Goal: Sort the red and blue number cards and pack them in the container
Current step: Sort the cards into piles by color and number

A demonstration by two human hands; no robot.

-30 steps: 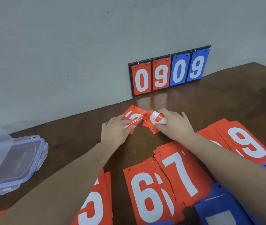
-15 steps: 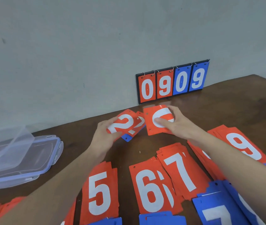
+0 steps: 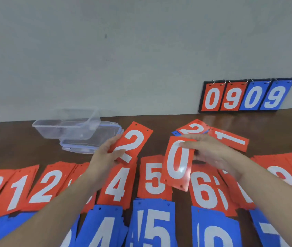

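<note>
Above the rows of sorted cards, the left hand (image 3: 106, 155) pinches a red 2 card (image 3: 132, 141) by its lower left corner, thumb on the face, the card tilted up and away from the palm. Just right of it, the right hand (image 3: 211, 154) grips a red 0 card (image 3: 177, 163) by its upper edge, fingers curled over the top, so the card hangs down toward the person. Behind the right hand lie a red 2 card on the counter (image 3: 193, 129) and a red 1 card (image 3: 230, 139). Beyond the left hand, well apart from it, sits the clear container (image 3: 67, 125) resting on its blue-rimmed lid (image 3: 91, 147). Under both forearms red piles (image 3: 154, 177) run along the counter (image 3: 8, 143), with blue piles (image 3: 156, 225) nearer the person. Far behind the right hand a scoreboard (image 3: 246, 95) leans against the wall.
</note>
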